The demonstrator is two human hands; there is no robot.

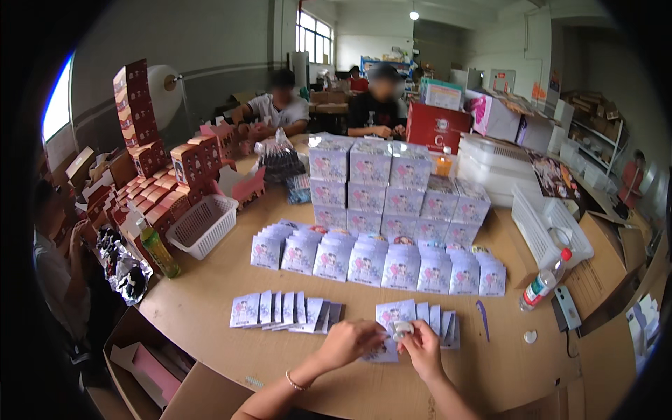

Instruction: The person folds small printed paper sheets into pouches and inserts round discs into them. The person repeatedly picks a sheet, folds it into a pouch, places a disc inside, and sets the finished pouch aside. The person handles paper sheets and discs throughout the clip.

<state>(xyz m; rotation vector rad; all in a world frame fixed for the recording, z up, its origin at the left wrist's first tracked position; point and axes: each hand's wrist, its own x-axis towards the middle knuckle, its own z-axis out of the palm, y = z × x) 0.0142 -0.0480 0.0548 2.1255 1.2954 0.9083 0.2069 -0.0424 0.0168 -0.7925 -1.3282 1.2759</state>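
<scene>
Above lavender packets (389, 309) on the table (189, 311), probably overlapped for easy picking, the fingers of the right hand (423, 344) clamp a small whitish piece (402, 327), seemingly raised for two-handed handling, beside the left hand (350, 343) (whether its fingers grip anything, I cannot tell).

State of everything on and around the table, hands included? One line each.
Right hand: pinching a small pale item
Left hand: fingers bent beside the item; grip unclear
Front-left packets: fanned, overlapping
Back packets: lined up, overlapping
Lilac boxes: closed, stacked
Red-capped bottle: capped, standing
Green bottle: standing
Left basket: upright, open-topped
Lower-left carton: open, pink card inside
Ceiling lamp: lit
</scene>
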